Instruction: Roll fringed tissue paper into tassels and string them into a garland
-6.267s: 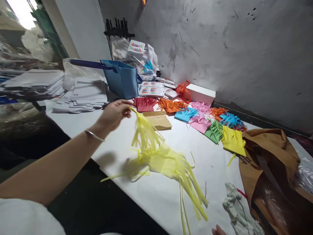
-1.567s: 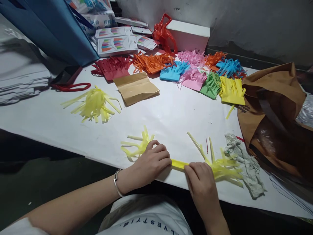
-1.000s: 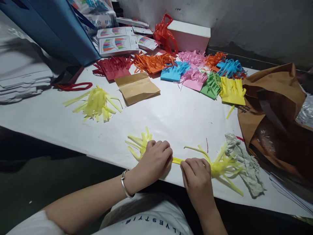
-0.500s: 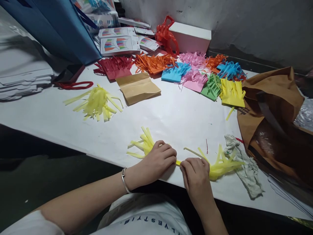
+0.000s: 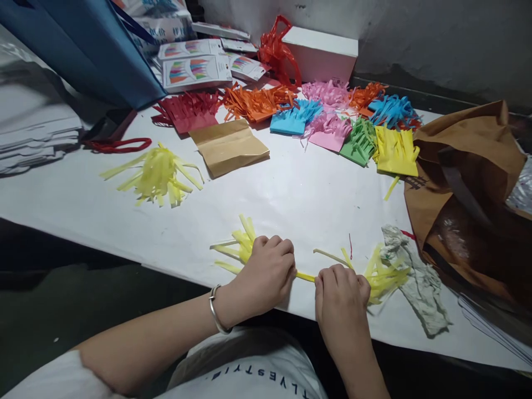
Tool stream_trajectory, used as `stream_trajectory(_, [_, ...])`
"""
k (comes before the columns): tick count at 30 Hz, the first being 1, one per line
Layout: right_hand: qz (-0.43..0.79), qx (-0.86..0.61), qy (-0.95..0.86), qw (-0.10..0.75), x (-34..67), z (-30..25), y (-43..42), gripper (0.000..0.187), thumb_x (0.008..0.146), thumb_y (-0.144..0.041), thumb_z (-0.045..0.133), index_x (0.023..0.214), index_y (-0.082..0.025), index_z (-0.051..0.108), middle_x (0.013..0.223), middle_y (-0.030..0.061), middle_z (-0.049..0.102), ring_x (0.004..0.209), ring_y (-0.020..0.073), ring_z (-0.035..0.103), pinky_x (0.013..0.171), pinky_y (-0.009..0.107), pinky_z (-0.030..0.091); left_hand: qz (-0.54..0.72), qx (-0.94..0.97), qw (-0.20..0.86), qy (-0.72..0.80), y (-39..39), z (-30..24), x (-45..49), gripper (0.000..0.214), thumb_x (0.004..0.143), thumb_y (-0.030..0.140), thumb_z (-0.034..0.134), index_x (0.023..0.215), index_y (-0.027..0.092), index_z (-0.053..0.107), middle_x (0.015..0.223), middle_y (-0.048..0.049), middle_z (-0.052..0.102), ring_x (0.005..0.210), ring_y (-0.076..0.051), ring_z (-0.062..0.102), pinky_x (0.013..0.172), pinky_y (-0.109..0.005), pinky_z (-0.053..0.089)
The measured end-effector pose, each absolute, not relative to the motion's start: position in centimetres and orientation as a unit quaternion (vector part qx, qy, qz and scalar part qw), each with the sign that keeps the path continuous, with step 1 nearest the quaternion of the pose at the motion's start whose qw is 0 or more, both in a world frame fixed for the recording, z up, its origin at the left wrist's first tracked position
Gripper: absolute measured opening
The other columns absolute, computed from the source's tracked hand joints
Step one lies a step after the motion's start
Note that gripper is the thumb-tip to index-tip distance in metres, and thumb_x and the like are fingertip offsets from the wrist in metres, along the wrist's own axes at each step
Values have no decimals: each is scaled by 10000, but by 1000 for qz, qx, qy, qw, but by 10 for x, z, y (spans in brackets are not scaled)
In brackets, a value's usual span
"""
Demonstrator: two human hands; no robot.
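A yellow paper tassel point(image 5: 305, 276) lies along the front edge of the white table, its middle twisted into a thin cord and its fringed ends spread to both sides. My left hand point(image 5: 270, 271) is closed around the left part, with fringe strips showing beyond it. Around the right part my right hand point(image 5: 341, 291) is closed, its fingertips on the cord; more fringe fans out past its knuckles. A short stretch of cord shows between the hands. Another yellow fringed tassel point(image 5: 160, 174) rests farther left, beside a folded brown paper piece point(image 5: 230, 147).
Fringed paper bundles, including an orange one point(image 5: 257, 102) and a yellow one point(image 5: 397, 155), line the back. A crumpled whitish cloth point(image 5: 415, 282) and a brown bag point(image 5: 469, 183) are at right. Boxes point(image 5: 197, 72) and a blue bag point(image 5: 83, 50) stand at back left.
My hands have moved slightly apart, my right hand shifting right, so more of the twisted yellow cord shows between them. The camera view has shifted a little.
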State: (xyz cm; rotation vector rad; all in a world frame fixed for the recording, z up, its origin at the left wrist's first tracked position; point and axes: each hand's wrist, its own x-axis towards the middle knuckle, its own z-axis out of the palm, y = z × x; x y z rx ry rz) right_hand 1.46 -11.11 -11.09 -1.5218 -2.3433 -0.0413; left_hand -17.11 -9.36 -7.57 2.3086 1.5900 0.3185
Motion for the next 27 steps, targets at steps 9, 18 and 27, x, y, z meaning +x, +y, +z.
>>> stream_trajectory(9, [43,-501,-829,246,17,-104,-112,162,944,-104,507,917,-226,610,871,18,642,888,199,582,1039,470,293,107,889,16,446,-98,-84,-173,139,873,73,586,819,193,631,906,-46,623,917,-241,513,1022,-551,253])
stream_trajectory(18, [-35,-415,-879,233,16,-107,-106,146,939,-89,525,952,-191,629,866,26,667,940,183,604,1117,476,279,112,897,44,424,-84,-87,-170,167,896,164,613,732,163,645,807,-40,619,805,-198,540,789,-388,361])
stream_trajectory(27, [-81,-333,-881,325,32,-104,-108,135,954,-109,540,1043,-144,636,942,53,717,963,187,646,1083,474,342,154,762,440,450,-85,-62,-178,257,980,296,498,974,177,726,907,-46,717,822,-165,615,744,-281,430])
